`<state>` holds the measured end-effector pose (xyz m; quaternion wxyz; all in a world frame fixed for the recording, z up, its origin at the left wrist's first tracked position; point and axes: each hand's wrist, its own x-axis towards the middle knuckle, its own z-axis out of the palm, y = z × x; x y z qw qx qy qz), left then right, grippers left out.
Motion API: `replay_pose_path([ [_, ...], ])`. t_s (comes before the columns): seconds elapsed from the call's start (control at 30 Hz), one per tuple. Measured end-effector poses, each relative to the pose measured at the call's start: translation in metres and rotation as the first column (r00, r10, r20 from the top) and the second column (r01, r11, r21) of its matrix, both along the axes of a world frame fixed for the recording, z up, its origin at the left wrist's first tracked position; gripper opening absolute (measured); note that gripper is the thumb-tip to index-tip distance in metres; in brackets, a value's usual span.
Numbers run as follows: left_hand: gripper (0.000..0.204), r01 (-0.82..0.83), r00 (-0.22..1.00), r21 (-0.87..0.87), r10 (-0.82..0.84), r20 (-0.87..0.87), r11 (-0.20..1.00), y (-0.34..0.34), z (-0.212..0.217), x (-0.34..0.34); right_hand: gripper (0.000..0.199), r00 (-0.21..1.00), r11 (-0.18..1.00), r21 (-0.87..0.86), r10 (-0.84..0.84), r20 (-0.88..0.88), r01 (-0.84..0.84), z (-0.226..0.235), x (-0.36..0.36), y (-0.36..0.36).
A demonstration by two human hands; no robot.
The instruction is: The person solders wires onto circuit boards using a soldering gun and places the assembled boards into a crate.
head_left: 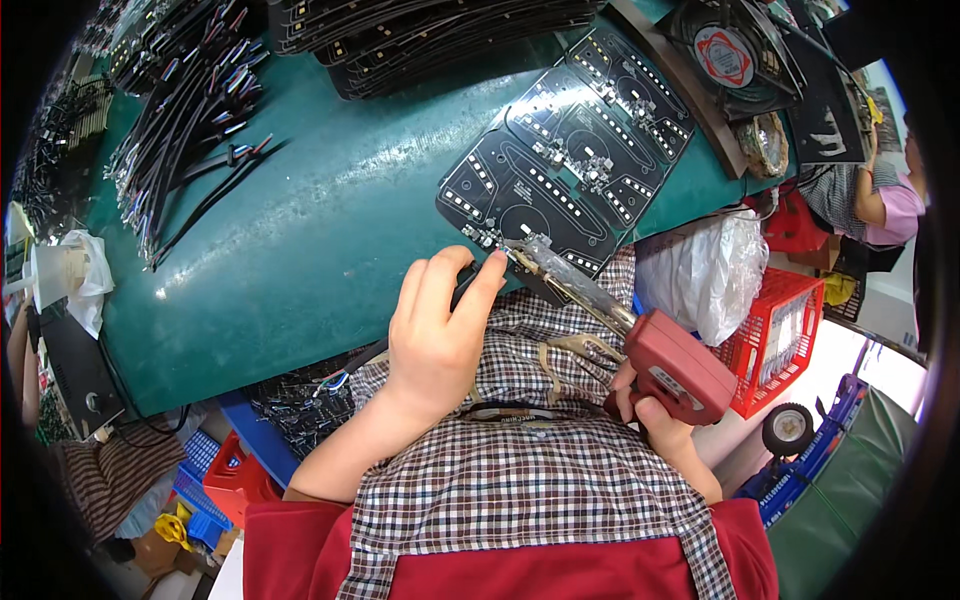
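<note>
Between the thumb and fingers of my left hand (432,325) is a black cable (368,356), its loose end showing thin coloured wires. The fingertips and the cable's other end meet the lower left corner of a black circuit board panel (545,185) dotted with small white parts. My right hand (655,415) is wrapped round the handle of a dark red soldering gun (682,370). Its long metal nose slants up to the left and its tip reaches the same board corner, close to my left fingertips. The joint itself is too small to make out.
Black cables (195,140) with coloured ends lie bundled at left on the green table (300,250). Stacked black boards (430,45) stand at the far side. A fan (725,60) is at far right, a plastic bag (705,270) and red crate (775,340) below. Another person (880,205) is at right.
</note>
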<state>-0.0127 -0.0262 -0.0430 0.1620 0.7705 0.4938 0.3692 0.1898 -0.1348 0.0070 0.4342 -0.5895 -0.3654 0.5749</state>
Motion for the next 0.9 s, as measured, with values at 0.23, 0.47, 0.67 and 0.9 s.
replay_pose_path([
  [0.23, 0.033, 0.024, 1.000, -0.017, -0.023, 0.013, 1.000, 0.002, 0.002, -0.001, 0.051, 0.999, 1.000, 0.016, -0.010, 0.046, 0.010, 0.001, -0.001, 0.001],
  [0.47, 0.033, 0.027, 1.000, -0.021, -0.027, 0.011, 0.999, 0.002, 0.002, -0.001, 0.051, 0.976, 0.994, 0.006, 0.109, 0.191, -0.112, -0.012, 0.015, -0.013],
  [0.67, 0.033, 0.038, 0.998, -0.034, -0.040, -0.039, 0.999, 0.001, 0.003, -0.001, 0.057, 0.978, 0.997, -0.025, 0.076, 0.195, -0.072, 0.000, 0.008, -0.004],
  [0.9, 0.032, 0.043, 0.996, -0.019, -0.044, -0.071, 0.999, 0.000, 0.004, -0.001, 0.048, 0.991, 1.000, 0.001, 0.020, -0.131, -0.020, 0.010, 0.006, -0.001],
])
